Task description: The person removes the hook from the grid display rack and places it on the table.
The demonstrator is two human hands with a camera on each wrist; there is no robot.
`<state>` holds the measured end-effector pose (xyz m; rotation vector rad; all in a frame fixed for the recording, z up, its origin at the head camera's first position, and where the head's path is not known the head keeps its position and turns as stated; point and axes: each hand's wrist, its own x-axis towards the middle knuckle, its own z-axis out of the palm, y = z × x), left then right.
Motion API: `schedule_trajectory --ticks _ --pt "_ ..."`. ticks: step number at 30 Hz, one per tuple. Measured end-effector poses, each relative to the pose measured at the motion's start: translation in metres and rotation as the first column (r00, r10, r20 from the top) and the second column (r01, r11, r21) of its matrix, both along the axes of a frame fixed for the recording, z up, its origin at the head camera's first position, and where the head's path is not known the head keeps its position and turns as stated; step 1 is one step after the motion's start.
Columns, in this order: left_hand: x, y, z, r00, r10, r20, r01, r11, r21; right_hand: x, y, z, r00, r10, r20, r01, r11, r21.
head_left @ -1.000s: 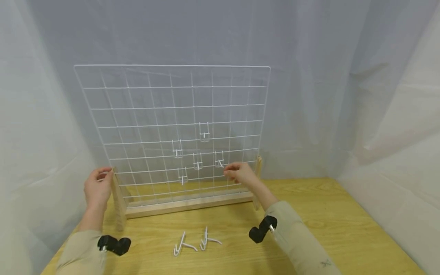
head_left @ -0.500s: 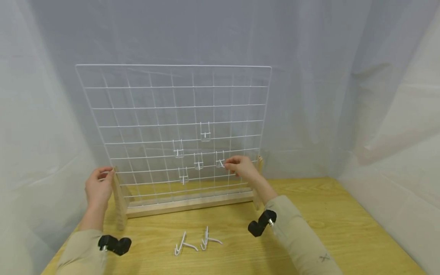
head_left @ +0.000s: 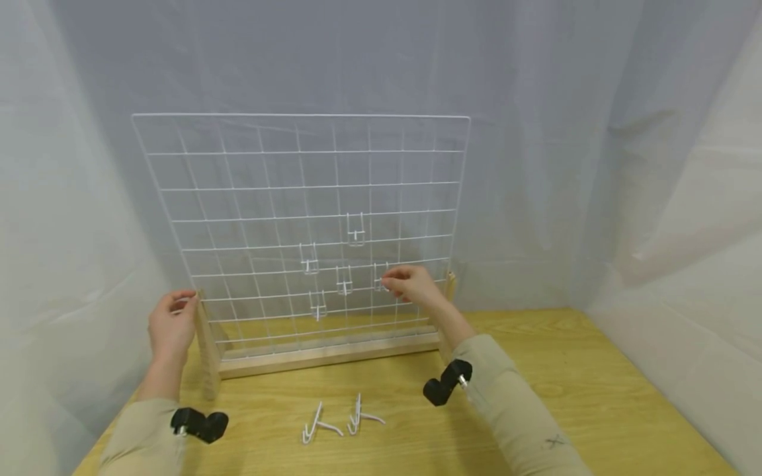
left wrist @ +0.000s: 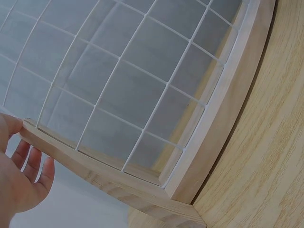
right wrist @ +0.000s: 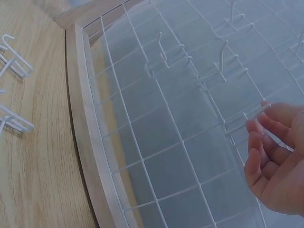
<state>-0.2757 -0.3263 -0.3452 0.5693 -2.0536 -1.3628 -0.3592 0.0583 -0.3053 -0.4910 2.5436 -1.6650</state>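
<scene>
Hook (head_left: 377, 281) partly hidden behind right grip (head_left: 413, 285) in head view, prong (right wrist: 238, 127) pinched; left grip (head_left: 171, 324) pinches post (head_left: 206, 350).

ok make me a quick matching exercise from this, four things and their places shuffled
1. left hand
2. right hand
3. unhung hooks
4. wooden base bar

A. along the bottom edge of the wire grid
B. pinching the rightmost hung hook
C. at the top of the left upright
D. lying loose on the table

Pairs: 1-C, 2-B, 3-D, 4-A
</scene>
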Motion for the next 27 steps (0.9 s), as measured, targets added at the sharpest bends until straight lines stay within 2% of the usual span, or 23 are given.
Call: schedule_trajectory --ticks 15,27 --pt "0.001 0.002 0.0 0.999 0.017 -0.034 -0.017 1.0 -0.005 -0.001 -0.007 0.002 1.0 -0.001 -0.001 0.001 1.0 0.022" --pt "0.002 0.003 0.002 1.0 0.008 -0.018 -0.008 1.0 -0.009 -0.001 -0.011 0.001 1.0 -0.019 0.008 0.019 1.0 -0.004"
